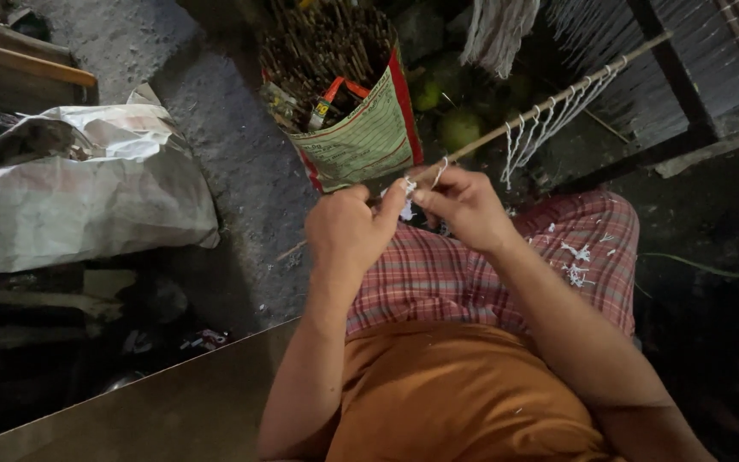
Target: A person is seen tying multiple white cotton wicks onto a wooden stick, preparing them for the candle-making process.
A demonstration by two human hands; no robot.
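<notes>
My left hand (351,227) and my right hand (464,204) meet above my lap, both pinching a white string (407,198) at the near end of a thin bamboo stick (558,96). The stick slants up to the right, with loops of white string (534,128) tied along it. My fingers are closed on the string and the stick's tip. Bits of white fibre (575,261) lie on my checked cloth (438,274).
A woven bag (369,141) full of thin sticks stands just ahead. A crumpled white sack (79,192) lies at left. A flat brown board (164,411) sits by my left side. White fibre bundles (498,30) and a strung dark frame (669,68) hang at upper right.
</notes>
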